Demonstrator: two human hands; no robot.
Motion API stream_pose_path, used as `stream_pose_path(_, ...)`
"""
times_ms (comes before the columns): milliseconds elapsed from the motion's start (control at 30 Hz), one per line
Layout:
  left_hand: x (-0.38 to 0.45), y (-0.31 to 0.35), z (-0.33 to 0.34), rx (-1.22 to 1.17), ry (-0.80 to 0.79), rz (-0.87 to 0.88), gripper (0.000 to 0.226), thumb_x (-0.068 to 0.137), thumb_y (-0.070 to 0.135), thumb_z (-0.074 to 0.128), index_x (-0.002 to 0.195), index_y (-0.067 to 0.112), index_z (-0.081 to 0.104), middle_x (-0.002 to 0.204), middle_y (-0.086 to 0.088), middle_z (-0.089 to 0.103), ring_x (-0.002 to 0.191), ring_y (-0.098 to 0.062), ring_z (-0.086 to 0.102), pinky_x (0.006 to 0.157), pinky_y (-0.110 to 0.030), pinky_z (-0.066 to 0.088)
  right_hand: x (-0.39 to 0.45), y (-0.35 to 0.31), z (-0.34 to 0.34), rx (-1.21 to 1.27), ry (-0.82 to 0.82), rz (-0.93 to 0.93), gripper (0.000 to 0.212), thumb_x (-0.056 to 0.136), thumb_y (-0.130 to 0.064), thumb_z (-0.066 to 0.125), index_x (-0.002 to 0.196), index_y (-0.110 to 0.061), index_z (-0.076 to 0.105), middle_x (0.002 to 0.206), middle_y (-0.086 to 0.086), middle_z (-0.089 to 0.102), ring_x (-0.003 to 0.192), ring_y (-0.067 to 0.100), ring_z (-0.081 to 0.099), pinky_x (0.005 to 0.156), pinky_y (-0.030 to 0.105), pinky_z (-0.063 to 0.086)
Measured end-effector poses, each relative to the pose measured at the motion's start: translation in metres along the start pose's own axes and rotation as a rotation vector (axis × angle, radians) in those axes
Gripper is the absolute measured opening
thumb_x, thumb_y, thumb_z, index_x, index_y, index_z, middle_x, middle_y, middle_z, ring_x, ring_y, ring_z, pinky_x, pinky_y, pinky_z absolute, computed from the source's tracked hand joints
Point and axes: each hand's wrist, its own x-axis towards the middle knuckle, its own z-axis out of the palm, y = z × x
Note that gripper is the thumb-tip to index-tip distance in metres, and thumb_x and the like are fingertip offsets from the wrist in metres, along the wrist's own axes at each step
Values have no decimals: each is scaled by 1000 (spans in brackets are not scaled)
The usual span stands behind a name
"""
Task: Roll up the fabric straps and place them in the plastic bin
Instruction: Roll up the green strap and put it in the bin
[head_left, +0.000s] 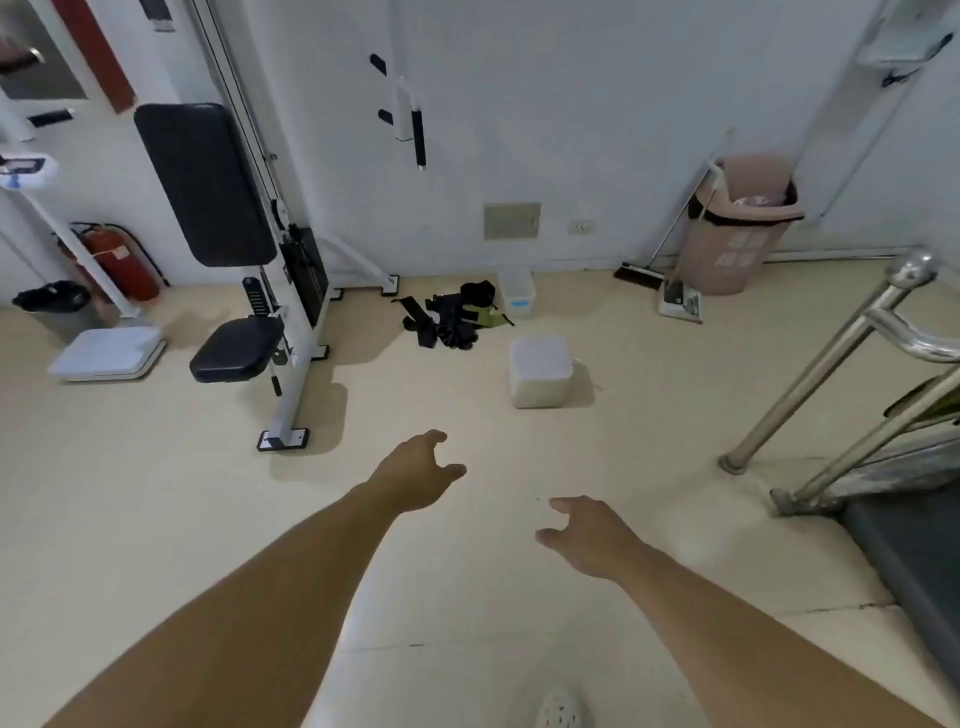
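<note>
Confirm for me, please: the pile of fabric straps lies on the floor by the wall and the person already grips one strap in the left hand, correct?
Not quite. The head view shows the left hand empty, fingers relaxed, well short of the fabric straps, which do lie on the floor by the wall.

Bare cream floor (649, 426) lies open ahead toward the dark heap of fabric straps (449, 317). A white frosted plastic cube (540, 370) stands near the heap's right; the white-framed gym machine (280, 291) flanks its left, seemingly apart.
</note>
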Motion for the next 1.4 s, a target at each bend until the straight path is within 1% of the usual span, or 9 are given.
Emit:
stream_pose_path(333, 198, 96, -44, -82, 16, -44, 70, 100, 43, 63, 158, 17, 34, 158, -8, 44, 137, -27, 50, 109, -36, 43, 191, -5, -132, -14, -49, -23, 69, 96, -39, 60, 156, -14, 37, 155, 2, 47, 142, 17, 45, 114, 26, 36)
stream_pose_path(500, 300, 120, -79, -81, 31, -32, 68, 100, 43, 61, 157, 18, 34, 159, -6, 42, 141, -25, 46, 111, -36, 42, 290, -22, -187, -17, -82, -18, 68, 96, -38, 59, 156, -16, 35, 159, 0, 40, 144, 18, 41, 113, 27, 36)
stream_pose_path(567, 349, 123, -94, -67, 38, -36, 68, 101, 43, 61, 157, 18, 34, 159, -6, 42, 141, -25, 46, 111, -37, 42, 339, -28, -206, 9, -74, -6, 69, 95, -37, 60, 156, -16, 36, 151, -2, 49, 135, 17, 49, 106, 26, 40)
stream_pose_path(667, 425, 120, -120, -44, 60, -50, 68, 100, 42, 61, 158, 17, 33, 158, -7, 42, 139, -27, 47, 109, -39, 44, 411, -40, -231, 29, -57, -3, 64, 94, -36, 61, 153, -17, 42, 124, -4, 60, 108, 16, 57, 90, 26, 46)
stream_pose_path(833, 553, 120, -162, 49, 41, -86, 64, 100, 42, 60, 155, 17, 37, 154, -8, 45, 135, -29, 49, 107, -44, 47, 513, -59, -278, 23, -48, 14, 71, 96, -43, 61, 158, -21, 32, 152, -1, 48, 133, 21, 51, 105, 29, 44)
stream_pose_path(1033, 683, 163, -181, 8, -28, -82, 63, 100, 39, 62, 152, 11, 41, 150, -10, 50, 136, -28, 49, 109, -39, 44, 633, -56, -348, 0, -78, 32, 72, 96, -45, 58, 159, -24, 30, 151, -1, 50, 130, 19, 53, 102, 27, 44)
stream_pose_path(1267, 822, 219, -185, -36, -23, -145, 68, 98, 39, 64, 155, 12, 38, 144, -13, 54, 126, -31, 56, 105, -43, 49, 770, -25, -447, -130, -71, -30, 69, 100, -42, 52, 160, -21, 25, 163, 0, 33, 148, 17, 35, 115, 27, 33)
stream_pose_path(1333, 857, 230, -185, -56, -27, -157, 66, 94, 42, 65, 150, 14, 44, 137, -11, 59, 117, -31, 62, 98, -44, 54, 800, -21, -474, -134, -76, -31, 72, 99, -43, 54, 161, -20, 25, 164, 0, 32, 150, 17, 32, 116, 28, 33)
stream_pose_path(1400, 889, 242, -190, -78, -44, -136, 56, 86, 46, 64, 132, 14, 58, 120, -7, 68, 103, -29, 69, 90, -45, 59, 825, -21, -497, -133, -90, -32, 76, 97, -45, 57, 161, -19, 24, 164, 0, 31, 150, 18, 31, 117, 30, 33)
